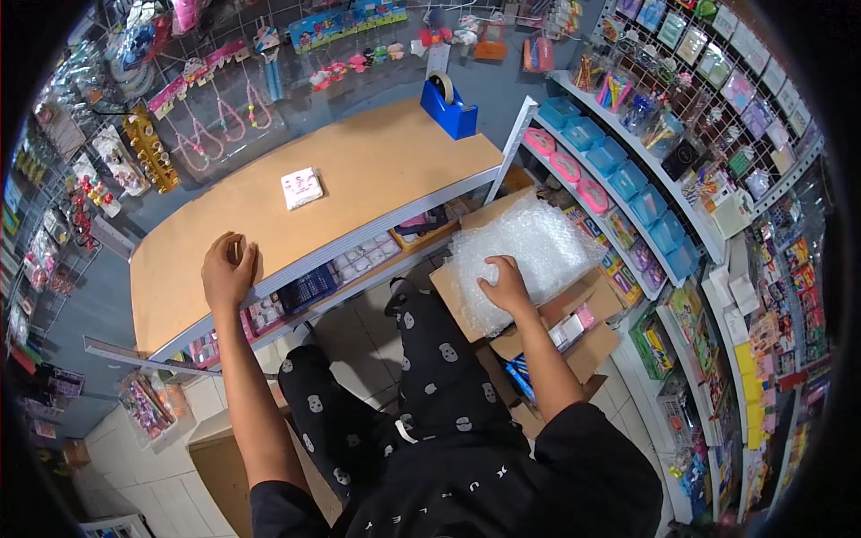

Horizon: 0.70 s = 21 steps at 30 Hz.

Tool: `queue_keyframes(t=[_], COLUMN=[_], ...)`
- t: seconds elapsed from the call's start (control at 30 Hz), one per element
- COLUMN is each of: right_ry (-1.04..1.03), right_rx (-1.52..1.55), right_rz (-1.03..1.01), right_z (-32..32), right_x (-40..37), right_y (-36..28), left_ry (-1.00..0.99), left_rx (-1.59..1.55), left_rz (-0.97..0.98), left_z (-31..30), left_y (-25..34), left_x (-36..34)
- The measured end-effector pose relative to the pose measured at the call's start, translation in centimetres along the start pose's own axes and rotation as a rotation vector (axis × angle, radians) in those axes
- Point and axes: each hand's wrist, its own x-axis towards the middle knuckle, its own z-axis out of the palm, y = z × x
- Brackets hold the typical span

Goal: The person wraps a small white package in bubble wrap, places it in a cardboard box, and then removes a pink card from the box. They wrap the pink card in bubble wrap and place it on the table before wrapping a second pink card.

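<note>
My left hand (pixel 228 271) rests at the front edge of the wooden table (pixel 377 170), its fingers loosely bent, the thumb apart and nothing between them. A small white packet with pink print (pixel 302 188) lies flat on the tabletop, beyond that hand to the right. On my right side, my right hand (pixel 508 289) is on a sheet of clear bubble wrap (pixel 547 247), with fingers and thumb curled onto it. The bubble wrap lies over an open cardboard box (pixel 457 300).
A blue tape dispenser (pixel 448 109) stands at the table's back right corner. Under the tabletop, a shelf holds a dark calculator (pixel 308 289) and small boxed goods. Shelves with blue bins (pixel 628 179) curve along the right. Another cardboard box (pixel 220 466) sits on the floor at left.
</note>
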Motion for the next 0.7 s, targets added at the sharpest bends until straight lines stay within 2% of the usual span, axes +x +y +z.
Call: queue_keyframes(t=[0.03,0.07,0.17,0.27,0.4,0.5,0.53,0.63,0.7], right_ry=[0.029,-0.060,-0.140,-0.331,-0.295,-0.231,-0.205,-0.149,-0.119], right_rx=[-0.036,-0.086,-0.422,-0.503,-0.502,-0.481,-0.469,-0.445,-0.437], right_rz=[0.031,0.148,0.367,0.399,0.413,0.406,0.399,0.375,0.354], right_z=[-0.1,-0.2,1.3,2.7,3.7,4.4,4.5,4.1,4.1], right_x=[0.1,0.1,0.0,0.0,-0.4,-1.1,-1.3,-1.9,-2.4], right_y=[0.6,1.1,0.5,1.8,2.0,1.9,1.6,0.8,0.7], left_ry=[0.001,0.003,0.009,0.017,0.024,0.080,0.176,0.300,0.206], left_rx=[-0.003,-0.004,-0.005,0.007,-0.054,-0.389,-0.418,-0.176,-0.319], left_rz=[-0.003,-0.007,0.005,0.033,-0.076,-0.095,0.028,0.331,0.398], left_z=[0.1,0.1,0.0,0.2,-0.3,1.2,0.8,1.1,4.7], left_y=[0.1,0.1,-0.1,-0.5,1.0,-1.8,-0.1,2.6,4.6], left_x=[0.0,0.0,-0.1,-0.1,-0.7,-0.8,-1.4,-3.1,-6.0])
